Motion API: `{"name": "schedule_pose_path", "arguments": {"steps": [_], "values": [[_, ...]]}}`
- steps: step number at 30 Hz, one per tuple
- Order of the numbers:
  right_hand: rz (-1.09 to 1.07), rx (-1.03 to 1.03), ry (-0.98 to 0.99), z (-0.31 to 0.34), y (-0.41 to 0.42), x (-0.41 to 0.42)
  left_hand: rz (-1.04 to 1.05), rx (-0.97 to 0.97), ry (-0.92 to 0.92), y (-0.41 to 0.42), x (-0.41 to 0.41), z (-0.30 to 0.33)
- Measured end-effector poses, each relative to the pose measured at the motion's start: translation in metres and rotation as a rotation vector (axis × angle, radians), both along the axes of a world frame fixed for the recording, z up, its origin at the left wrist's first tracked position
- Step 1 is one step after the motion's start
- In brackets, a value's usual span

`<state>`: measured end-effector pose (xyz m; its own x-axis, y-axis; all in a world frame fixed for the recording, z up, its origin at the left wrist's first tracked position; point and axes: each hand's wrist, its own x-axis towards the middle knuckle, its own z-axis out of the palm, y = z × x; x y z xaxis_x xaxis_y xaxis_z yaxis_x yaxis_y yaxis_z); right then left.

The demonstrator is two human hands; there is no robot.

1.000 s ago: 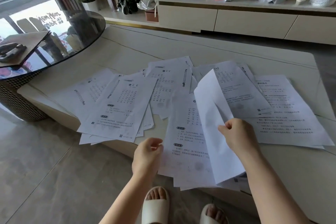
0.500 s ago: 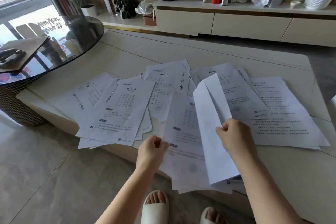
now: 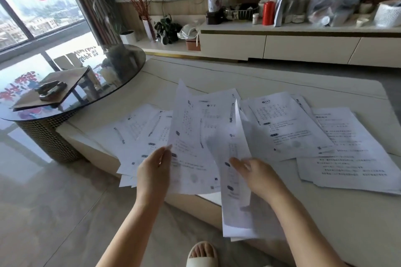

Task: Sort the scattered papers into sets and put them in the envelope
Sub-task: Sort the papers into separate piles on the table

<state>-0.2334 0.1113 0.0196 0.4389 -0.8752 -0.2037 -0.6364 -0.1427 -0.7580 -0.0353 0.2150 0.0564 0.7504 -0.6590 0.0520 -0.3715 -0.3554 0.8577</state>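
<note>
Several printed white sheets [image 3: 288, 128] lie scattered and overlapping on a low cream table [image 3: 217, 78]. My left hand [image 3: 154, 171] pinches the left edge of one printed sheet [image 3: 191, 136] and holds it lifted and tilted above the pile. My right hand [image 3: 258, 173] grips a small sheaf of sheets [image 3: 234, 193] that stands nearly on edge and hangs past the table's front edge. A brown envelope [image 3: 58, 91] lies on the round glass side table [image 3: 121, 65] at the left, with a dark clip or stapler [image 3: 51, 91] on top of it.
A long cabinet [image 3: 303, 43] with jars, a red canister [image 3: 268, 13], bags and a basket runs along the back wall. Potted plants [image 3: 167, 28] stand at its left end. My sandalled foot [image 3: 201, 253] is on the tiled floor below the table edge.
My left hand has taken a sheet from the pile and raised it. The sheaf in my right hand has turned more upright. The camera has tilted up and moved closer.
</note>
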Motion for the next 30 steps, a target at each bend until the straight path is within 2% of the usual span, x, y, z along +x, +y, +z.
{"name": "schedule_pose_path", "arguments": {"steps": [4,9,12,14,16,17,21,26,30], "values": [[-0.03,0.001,-0.22,0.013,0.005,0.003,-0.131,0.043,-0.016,-0.008,-0.036,0.001],[-0.021,0.158,-0.348,0.015,0.011,0.02,-0.305,0.249,-0.342,-0.013,-0.078,-0.01],[-0.133,0.079,-0.358,0.009,0.004,0.026,-0.392,0.271,-0.372,-0.011,-0.083,-0.021],[-0.188,0.006,-0.332,0.001,-0.001,0.025,-0.442,0.237,-0.215,-0.008,-0.078,-0.026],[-0.234,-0.007,-0.362,-0.004,-0.007,0.022,-0.376,0.111,0.101,-0.004,-0.068,-0.026],[-0.243,0.01,-0.382,-0.004,-0.009,0.019,-0.306,0.062,0.197,-0.002,-0.061,-0.028],[-0.254,-0.028,-0.464,0.013,-0.015,0.005,-0.083,0.121,0.231,0.01,-0.039,-0.053],[-0.337,-0.186,-0.42,0.044,-0.023,-0.037,-0.111,0.335,0.33,0.015,-0.051,-0.074],[-0.303,-0.222,-0.434,0.068,-0.009,-0.06,-0.114,0.36,0.465,0.011,-0.065,-0.079]]}}
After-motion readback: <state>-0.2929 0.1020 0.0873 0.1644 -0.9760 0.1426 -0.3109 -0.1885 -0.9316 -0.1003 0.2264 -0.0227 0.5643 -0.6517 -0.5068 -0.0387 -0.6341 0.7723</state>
